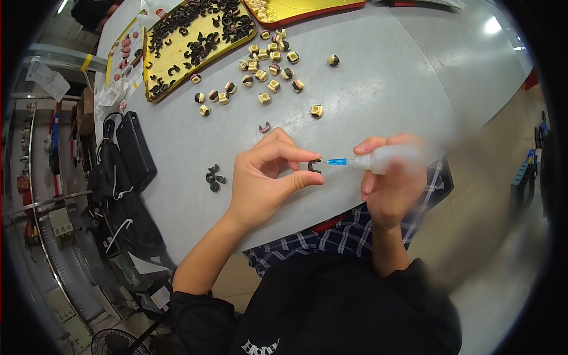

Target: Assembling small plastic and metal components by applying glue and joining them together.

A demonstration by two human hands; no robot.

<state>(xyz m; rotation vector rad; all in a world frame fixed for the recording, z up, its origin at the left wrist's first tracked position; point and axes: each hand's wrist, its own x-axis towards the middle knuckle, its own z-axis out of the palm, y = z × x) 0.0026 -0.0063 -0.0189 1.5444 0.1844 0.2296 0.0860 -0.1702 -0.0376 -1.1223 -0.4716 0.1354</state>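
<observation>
Between the thumb and forefinger of my left hand (266, 171) is a small black C-shaped piece (313, 166), its open side toward the right. My right hand (393, 183) is wrapped round a translucent white squeeze bottle (387, 158), partly blurred. The bottle's blue needle tip (336, 161) points left at the opening of the C-shaped piece; whether it touches cannot be made out. Beyond my left hand lies a loose dark piece with pink (264, 128). Several black pieces (214, 177) sit in a little cluster to the left of that hand.
Many small cream-and-black blocks (262, 76) are scattered over the grey table (390, 77). A yellow tray (204, 62) of black C-shaped pieces stands at the far left, beside a red-rimmed yellow tray (313, 8). A black power adapter (136, 151) lies along the left edge.
</observation>
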